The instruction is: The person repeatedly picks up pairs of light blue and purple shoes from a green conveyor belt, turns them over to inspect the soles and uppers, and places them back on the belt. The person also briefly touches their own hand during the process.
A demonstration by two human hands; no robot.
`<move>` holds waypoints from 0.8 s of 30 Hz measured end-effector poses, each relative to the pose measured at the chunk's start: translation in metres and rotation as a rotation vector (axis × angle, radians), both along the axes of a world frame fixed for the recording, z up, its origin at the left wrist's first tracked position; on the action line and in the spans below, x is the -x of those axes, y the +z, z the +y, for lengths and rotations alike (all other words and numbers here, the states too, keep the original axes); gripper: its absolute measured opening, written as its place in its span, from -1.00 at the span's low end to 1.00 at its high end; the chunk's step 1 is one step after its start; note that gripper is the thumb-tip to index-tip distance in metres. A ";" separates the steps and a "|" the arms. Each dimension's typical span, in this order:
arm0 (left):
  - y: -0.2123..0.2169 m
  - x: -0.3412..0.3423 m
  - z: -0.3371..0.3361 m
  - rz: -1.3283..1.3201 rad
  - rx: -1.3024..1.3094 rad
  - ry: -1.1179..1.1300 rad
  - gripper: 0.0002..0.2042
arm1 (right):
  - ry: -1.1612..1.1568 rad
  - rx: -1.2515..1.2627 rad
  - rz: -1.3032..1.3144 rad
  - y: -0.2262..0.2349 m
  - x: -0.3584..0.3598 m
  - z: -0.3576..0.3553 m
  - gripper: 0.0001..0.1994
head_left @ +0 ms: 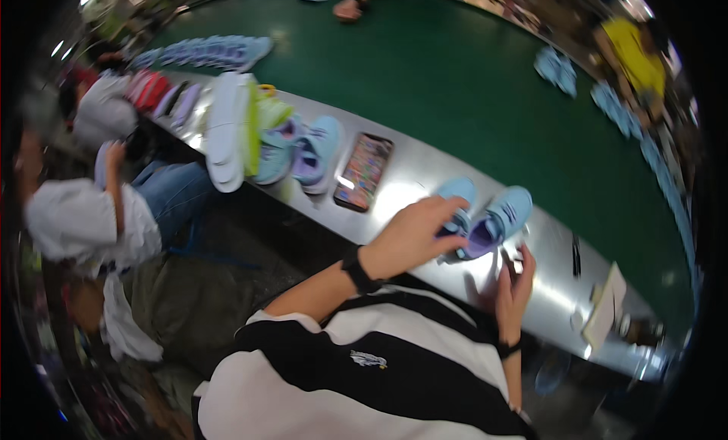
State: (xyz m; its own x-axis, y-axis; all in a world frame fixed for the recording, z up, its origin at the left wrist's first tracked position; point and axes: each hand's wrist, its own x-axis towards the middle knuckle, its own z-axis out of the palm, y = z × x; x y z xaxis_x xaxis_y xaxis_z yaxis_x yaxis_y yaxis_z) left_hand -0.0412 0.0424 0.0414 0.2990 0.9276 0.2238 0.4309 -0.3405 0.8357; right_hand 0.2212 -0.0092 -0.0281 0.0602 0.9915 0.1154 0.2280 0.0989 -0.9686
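White insoles (223,129) lay well left of left hand (412,235), phone (364,172) nearer. Left hand curved over left blue shoe (458,190), thumb and fingers apart; could not tell whether pinching. Right blue shoe (509,211) lay just right of it. Right hand (516,287) half-curled near that heel; grip unclear. Black tool (576,256) lay farther right.

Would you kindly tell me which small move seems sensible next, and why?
I would probably bring the right hand up to steady the light-blue shoe on the right: the left hand is already over its mate, thumb near the right shoe's heel, while the right hand is just below the pair with no clear grasp on either.
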 end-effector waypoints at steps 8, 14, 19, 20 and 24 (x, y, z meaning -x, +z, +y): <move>-0.039 -0.010 -0.018 -0.076 0.460 0.163 -0.42 | -0.104 0.185 -0.199 0.016 0.000 0.003 -0.32; -0.048 -0.014 -0.009 -0.576 0.711 0.087 -0.57 | -0.014 0.275 0.222 0.021 -0.008 0.012 -0.54; -0.050 -0.034 -0.031 -0.810 0.785 0.067 -0.54 | 0.054 0.412 0.867 0.015 0.000 0.000 -0.56; -0.050 -0.039 -0.033 -0.857 0.806 0.093 -0.54 | 0.057 0.411 0.848 0.014 0.004 -0.002 -0.50; -0.047 -0.052 -0.028 -1.172 0.909 0.048 -0.54 | 0.077 0.341 0.955 0.021 0.010 -0.005 -0.41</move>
State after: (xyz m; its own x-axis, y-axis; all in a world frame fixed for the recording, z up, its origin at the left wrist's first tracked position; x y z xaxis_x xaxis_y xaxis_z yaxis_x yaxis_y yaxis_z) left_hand 0.0110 0.0145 -0.0053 0.3283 0.8819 -0.3383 -0.6270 0.4713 0.6202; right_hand 0.2112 -0.0141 -0.0071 -0.0862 0.9676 -0.2372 -0.6511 -0.2349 -0.7217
